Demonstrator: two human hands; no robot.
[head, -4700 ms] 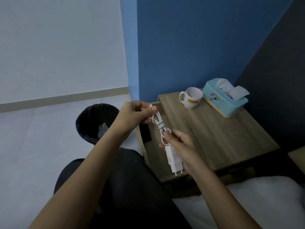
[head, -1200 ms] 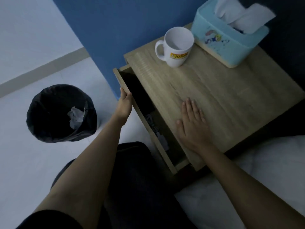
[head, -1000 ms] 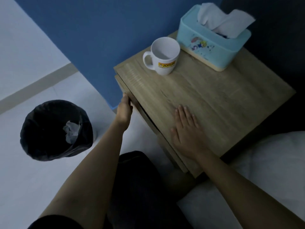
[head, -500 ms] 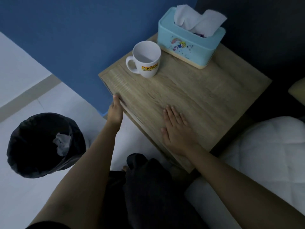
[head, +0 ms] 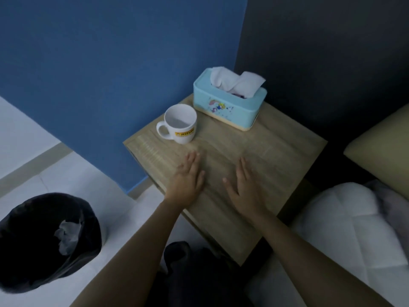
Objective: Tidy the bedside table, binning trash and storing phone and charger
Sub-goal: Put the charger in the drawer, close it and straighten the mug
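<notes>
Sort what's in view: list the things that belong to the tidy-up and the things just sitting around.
Job: bedside table; bin with crumpled paper inside; left hand and right hand, flat on the tabletop.

Bystanders: white mug; tissue box; bedding.

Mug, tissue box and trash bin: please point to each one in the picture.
mug (head: 182,129), head view, on its front wall.
tissue box (head: 225,105), head view, on its front side.
trash bin (head: 28,258), head view, on its black liner.

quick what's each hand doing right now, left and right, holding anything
Left hand: open, flat on the bedside table, holding nothing.
Right hand: open, flat on the table, holding nothing.
</notes>
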